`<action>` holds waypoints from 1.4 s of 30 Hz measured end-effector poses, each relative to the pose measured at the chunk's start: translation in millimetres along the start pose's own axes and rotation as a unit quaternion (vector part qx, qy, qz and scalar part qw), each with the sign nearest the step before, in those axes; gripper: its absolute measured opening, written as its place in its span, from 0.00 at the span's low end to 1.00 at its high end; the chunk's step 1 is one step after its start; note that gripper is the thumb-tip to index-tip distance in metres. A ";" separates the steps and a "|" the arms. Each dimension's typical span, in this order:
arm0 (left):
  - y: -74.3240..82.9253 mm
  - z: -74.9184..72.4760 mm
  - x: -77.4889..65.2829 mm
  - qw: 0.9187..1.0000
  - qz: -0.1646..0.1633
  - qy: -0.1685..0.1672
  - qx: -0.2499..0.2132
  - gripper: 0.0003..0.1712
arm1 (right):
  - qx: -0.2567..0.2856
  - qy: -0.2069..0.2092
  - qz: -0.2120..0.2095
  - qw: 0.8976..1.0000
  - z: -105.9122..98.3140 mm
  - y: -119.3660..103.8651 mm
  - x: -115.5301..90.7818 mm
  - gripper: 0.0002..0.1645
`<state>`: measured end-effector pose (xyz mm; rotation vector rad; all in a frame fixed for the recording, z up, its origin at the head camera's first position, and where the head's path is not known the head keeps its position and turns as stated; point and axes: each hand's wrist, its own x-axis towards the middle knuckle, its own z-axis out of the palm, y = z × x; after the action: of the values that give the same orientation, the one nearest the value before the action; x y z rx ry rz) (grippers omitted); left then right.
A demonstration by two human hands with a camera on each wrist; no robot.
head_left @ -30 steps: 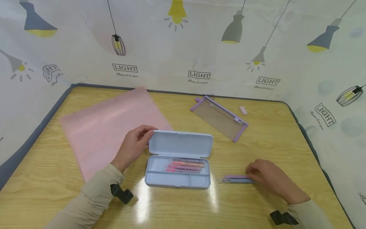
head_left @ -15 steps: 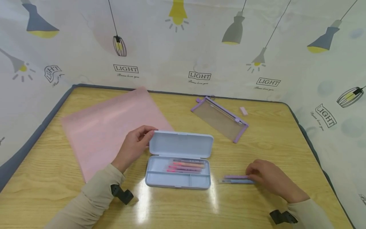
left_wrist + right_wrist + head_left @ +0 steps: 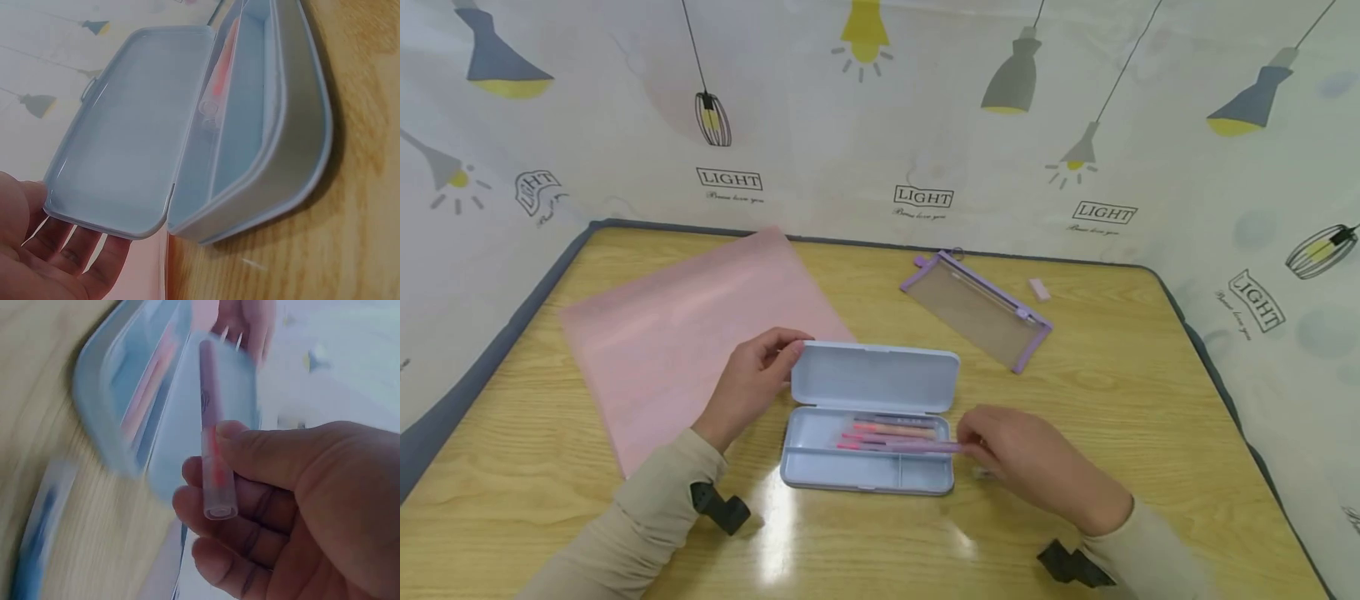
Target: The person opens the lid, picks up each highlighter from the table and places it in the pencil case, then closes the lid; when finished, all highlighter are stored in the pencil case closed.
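Note:
A light blue pencil case (image 3: 842,472) lies on the table with its lid (image 3: 876,377) raised. My left hand (image 3: 749,385) pinches the lid's left upper corner between thumb and fingers. Several capped pens (image 3: 891,431) lie in the case's back compartment. Between thumb and fingers, my right hand (image 3: 1037,462) holds a purple pen (image 3: 210,394) by its clear cap end. That pen's other end reaches over the case's right edge. A blue pen (image 3: 40,531) lies on the table to the right of the case, mostly hidden by my right hand in the head view.
A pink sheet (image 3: 692,325) lies to the left, behind my left arm. Behind the case to the right are a see-through zip pouch (image 3: 973,312) with purple edging and a small pink eraser (image 3: 1039,289). A patterned cloth surrounds the table's back and sides.
My right hand has picked the purple pen up from the table and moved left with it to the case's right edge. My left hand stays on the lid.

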<state>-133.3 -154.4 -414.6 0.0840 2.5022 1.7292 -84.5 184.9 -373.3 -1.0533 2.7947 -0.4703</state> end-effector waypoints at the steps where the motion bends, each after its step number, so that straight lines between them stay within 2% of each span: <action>1: 0.2 0.0 -0.1 1.000 0.000 0.000 -0.002 0.17 | -0.009 0.000 -0.016 1.000 2.1 -8.1 7.1 0.02; 3: 0.7 0.3 -0.4 1.000 0.002 0.000 -0.004 0.17 | -0.028 0.003 -0.051 0.998 7.5 -22.1 20.5 0.02; 8: -0.1 1.2 -0.3 1.000 0.007 -0.001 -0.011 0.18 | -0.058 0.011 -0.104 0.993 24.8 -47.1 48.0 0.04; 14: -2.0 1.2 0.9 1.000 0.009 0.003 -0.013 0.18 | -0.059 0.013 -0.122 0.991 43.8 -58.7 61.7 0.07; 17: -2.3 0.9 1.2 1.000 0.009 0.004 -0.012 0.19 | -0.046 0.006 -0.120 0.992 49.8 -60.4 62.2 0.08; 23: -2.9 0.2 1.5 1.000 0.005 0.007 -0.004 0.19 | -0.055 0.011 -0.134 0.989 61.0 -61.4 60.7 0.07; 29: -2.6 0.4 0.5 1.000 0.005 0.007 -0.003 0.19 | -0.050 0.002 -0.143 0.988 63.9 -63.6 58.9 0.05; 33: -2.6 0.4 0.1 1.000 0.006 0.006 -0.002 0.19 | -0.045 -0.012 -0.135 0.990 62.5 -64.4 58.4 0.05; 38: -2.6 0.6 -0.3 1.000 0.008 0.005 0.001 0.19 | -0.024 -0.008 -0.126 0.992 56.5 -60.8 53.3 0.05; 42: -1.7 0.4 -0.8 1.000 0.009 0.002 0.001 0.19 | 0.005 0.016 -0.103 0.995 40.8 -46.1 38.0 0.03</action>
<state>-132.4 -154.8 -416.3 0.1044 2.5136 1.7353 -75.4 117.1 -396.7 -1.3501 2.7204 -0.5261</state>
